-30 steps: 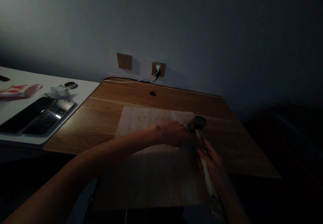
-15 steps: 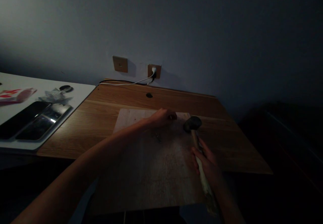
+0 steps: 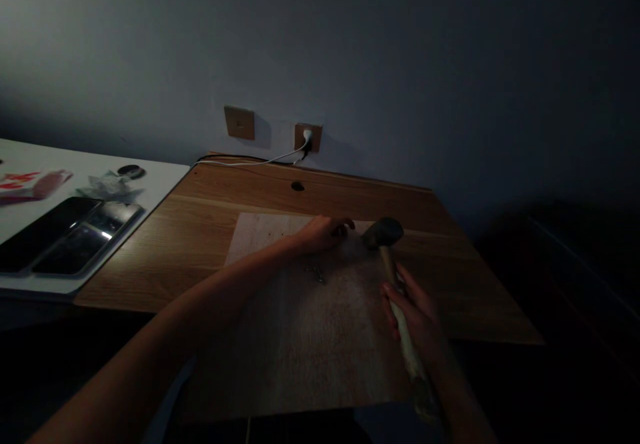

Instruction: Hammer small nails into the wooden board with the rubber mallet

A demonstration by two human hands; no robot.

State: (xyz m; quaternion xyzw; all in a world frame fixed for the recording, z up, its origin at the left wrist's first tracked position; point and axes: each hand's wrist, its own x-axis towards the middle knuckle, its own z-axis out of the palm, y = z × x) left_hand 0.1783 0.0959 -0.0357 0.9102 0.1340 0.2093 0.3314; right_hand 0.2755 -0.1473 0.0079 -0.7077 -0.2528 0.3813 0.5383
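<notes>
My right hand (image 3: 413,307) grips a hammer (image 3: 405,337) by its pale wooden handle. The dark hammer head (image 3: 384,232) is over the far right corner of a thin wooden board (image 3: 320,357), just right of my left hand (image 3: 325,233). That left hand rests by the board's far edge, fingers curled and pinched; whatever they hold is too small and dark to make out. Nearer to me, below the left wrist, lies a little cluster of thin metal pieces that look like nails (image 3: 317,273).
The board lies on a wooden desk (image 3: 165,231) with a cable hole (image 3: 297,186). On the left, a white table (image 3: 165,176) bears a black flat device (image 3: 65,237), a crumpled clear bag (image 3: 111,186) and a red-and-white packet (image 3: 35,186). Cables (image 3: 250,161) run to a wall socket (image 3: 308,137).
The hammer head has risen slightly and turned a little. My left hand stays in place, with one finger now reaching a bit further right. The view has shifted slightly.
</notes>
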